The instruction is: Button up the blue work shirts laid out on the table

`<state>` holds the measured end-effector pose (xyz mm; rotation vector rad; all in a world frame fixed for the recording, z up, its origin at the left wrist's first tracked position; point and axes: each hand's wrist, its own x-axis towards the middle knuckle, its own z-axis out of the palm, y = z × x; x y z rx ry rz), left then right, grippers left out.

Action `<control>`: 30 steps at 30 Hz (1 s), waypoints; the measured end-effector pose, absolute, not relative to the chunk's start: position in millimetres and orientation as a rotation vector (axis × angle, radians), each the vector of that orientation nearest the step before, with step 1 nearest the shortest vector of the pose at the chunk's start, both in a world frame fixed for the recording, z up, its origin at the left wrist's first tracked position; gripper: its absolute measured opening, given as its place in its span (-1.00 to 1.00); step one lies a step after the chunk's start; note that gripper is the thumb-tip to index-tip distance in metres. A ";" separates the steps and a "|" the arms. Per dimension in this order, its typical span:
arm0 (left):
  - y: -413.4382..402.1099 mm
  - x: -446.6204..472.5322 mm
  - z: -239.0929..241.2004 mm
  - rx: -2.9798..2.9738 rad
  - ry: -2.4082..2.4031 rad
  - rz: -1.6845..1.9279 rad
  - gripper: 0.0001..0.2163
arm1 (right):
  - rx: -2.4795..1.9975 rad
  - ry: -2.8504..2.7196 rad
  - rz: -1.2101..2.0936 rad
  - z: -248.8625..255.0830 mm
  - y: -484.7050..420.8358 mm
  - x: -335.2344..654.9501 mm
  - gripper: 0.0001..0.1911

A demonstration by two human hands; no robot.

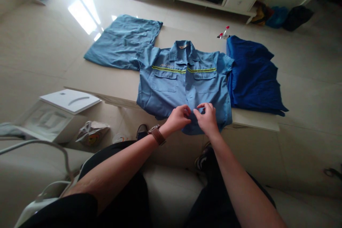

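Note:
A light blue short-sleeved work shirt (162, 96) lies front up on the table, its collar away from me and its lower part over the near edge. Yellow-lined stripes cross its chest above two flap pockets. Above the lower front placket, my left hand (179, 117) has curved fingers, with a gap between thumb and fingertips. Close beside it, my right hand (207, 118) is bent likewise, thumb and index finger apart. Both are at the shirt's front, and no cloth shows clearly between the fingertips. Whether the fingertips touch the fabric is hard to see.
A light blue folded garment (123, 41) lies left on the low table (117, 82), and dark blue cloth (251, 74) lies right. Beyond that stands a small red-tipped item (226, 30). A white box (71, 99) and plastic bag (92, 133) are at left below.

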<state>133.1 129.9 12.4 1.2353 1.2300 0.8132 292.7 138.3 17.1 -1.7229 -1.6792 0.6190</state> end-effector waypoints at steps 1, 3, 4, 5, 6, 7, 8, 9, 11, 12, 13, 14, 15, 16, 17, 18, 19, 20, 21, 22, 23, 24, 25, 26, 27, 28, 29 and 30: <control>127.4 130.7 13.2 1.286 1.239 0.770 -0.78 | -1.710 -1.738 0.571 18.0 138.8 292.6 -0.85; 122.9 126.7 15.4 1.371 1.258 0.694 -0.78 | -1.691 -1.850 0.532 17.3 140.4 292.1 -0.80; 121.2 125.0 16.7 1.405 1.264 0.658 -0.78 | -1.692 -1.894 0.529 15.4 141.4 291.4 -0.78; 119.8 123.6 17.8 1.438 1.268 0.621 -0.79 | -1.700 -1.927 0.532 12.6 142.4 290.5 -0.76; 118.7 122.4 18.7 1.467 1.271 0.582 -0.79 | -1.711 -1.950 0.541 9.1 143.4 289.1 -0.74; 117.9 121.4 19.4 1.493 1.272 0.546 -0.80 | -1.725 -1.965 0.551 5.2 144.2 287.4 -0.73; 117.3 120.6 19.9 1.517 1.272 0.519 -0.81 | -1.742 -1.976 0.559 1.4 145.0 285.2 -0.72; 116.6 119.9 19.9 1.538 1.271 0.497 -0.81 | -1.761 -1.989 0.562 -2.1 145.5 282.8 -0.71; 115.2 119.2 18.8 1.577 1.261 0.476 -0.80 | -1.812 -2.023 0.559 -7.1 146.0 277.4 -0.71; 114.3 119.0 17.6 1.594 1.256 0.476 -0.79 | -1.838 -2.044 0.558 -8.7 146.0 274.7 -0.71; 113.3 118.9 16.0 1.607 1.255 0.484 -0.78 | -1.858 -2.065 0.560 -9.6 145.9 272.4 -0.71; 112.3 118.8 14.1 1.617 1.257 0.492 -0.78 | -1.872 -2.083 0.567 -10.1 145.7 270.6 -0.72; 111.6 118.6 12.0 1.623 1.261 0.497 -0.78 | -1.882 -2.095 0.575 -10.3 145.5 269.5 -0.73; 111.2 118.4 9.9 1.626 1.268 0.494 -0.78 | -1.891 -2.097 0.583 -10.3 145.2 269.1 -0.74; 111.5 118.0 8.0 1.628 1.276 0.477 -0.78 | -1.898 -2.090 0.588 -10.0 145.0 269.4 -0.75; 112.5 117.5 6.3 1.627 1.290 0.451 -0.78 | -1.903 -2.074 0.592 -9.4 144.8 270.3 -0.76; 114.4 116.7 4.9 1.622 1.313 0.421 -0.79 | -1.902 -2.048 0.598 -8.5 144.7 271.7 -0.76; 117.3 115.8 3.8 1.614 1.343 0.394 -0.80 | -1.893 -2.017 0.616 -7.3 144.6 273.3 -0.76; 121.2 114.9 3.1 1.608 1.382 0.384 -0.81 | -1.871 -1.982 0.645 -5.7 144.5 275.0 -0.76; 125.9 114.1 2.5 1.605 1.428 0.392 -0.82 | -1.845 -1.951 0.681 -3.7 144.6 276.4 -0.76; 131.2 113.6 2.0 1.608 1.479 0.418 -0.83 | -1.821 -1.921 0.716 -1.6 144.7 277.6 -0.76; 137.0 113.6 1.5 1.617 1.526 0.454 -0.84 | -1.805 -1.897 0.746 0.5 145.0 278.3 -0.76; 142.8 114.2 0.8 1.630 1.565 0.490 -0.83 | -1.797 -1.879 0.766 2.6 145.6 278.6 -0.75; 148.4 115.4 -0.2 1.645 1.594 0.515 -0.81 | -1.794 -1.867 0.780 4.3 146.3 278.7 -0.75; 153.3 117.2 -1.6 1.663 1.617 0.515 -0.80 | -1.796 -1.859 0.791 5.6 147.2 278.6 -0.75; 157.4 119.4 -3.3 1.684 1.632 0.492 -0.78 | -1.795 -1.852 0.806 6.6 148.2 278.4 -0.75; 160.4 121.6 -5.3 1.710 1.645 0.453 -0.78 | -1.793 -1.845 0.824 7.2 149.1 278.4 -0.75; 162.3 123.6 -7.3 1.738 1.660 0.406 -0.77 | -1.789 -1.841 0.840 7.5 149.8 278.5 -0.76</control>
